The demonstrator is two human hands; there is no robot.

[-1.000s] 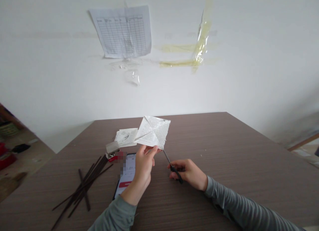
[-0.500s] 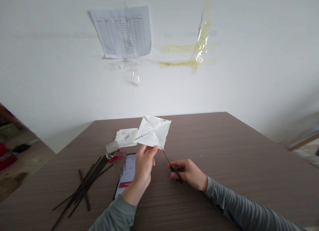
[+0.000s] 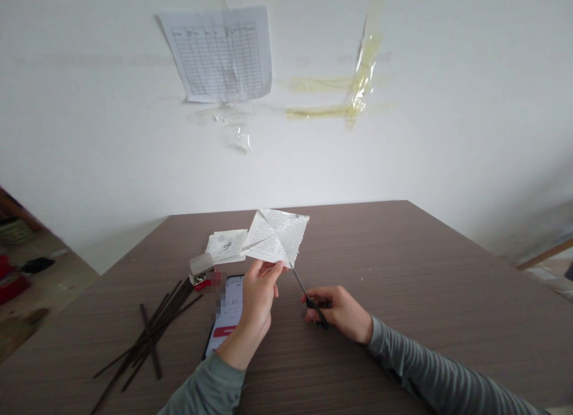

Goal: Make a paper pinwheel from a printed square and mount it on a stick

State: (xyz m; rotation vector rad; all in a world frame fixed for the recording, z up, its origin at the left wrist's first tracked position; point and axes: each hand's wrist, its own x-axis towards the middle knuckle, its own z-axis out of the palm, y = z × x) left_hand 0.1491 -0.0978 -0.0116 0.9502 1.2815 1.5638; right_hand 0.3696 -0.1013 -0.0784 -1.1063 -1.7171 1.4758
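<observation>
White wall (image 3: 447, 134) behind brown wood-grain table (image 3: 412, 266)

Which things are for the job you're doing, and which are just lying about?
In use:
creased printed paper, in the left hand
scissors, in the right hand

Lying about, seemingly unused now:
dark sticks
small open box
phone
other paper

The paper (image 3: 278, 236) tips slightly: its right corner reaches a little further toward the right edge of the bench (image 3: 430, 271) than a second ago, and its top corner sits a touch lower against the back edge. The view shifts very slightly too, so the sheet (image 3: 221, 57) and tape (image 3: 320, 113) on the wall (image 3: 447, 104) appear a bit higher.
</observation>
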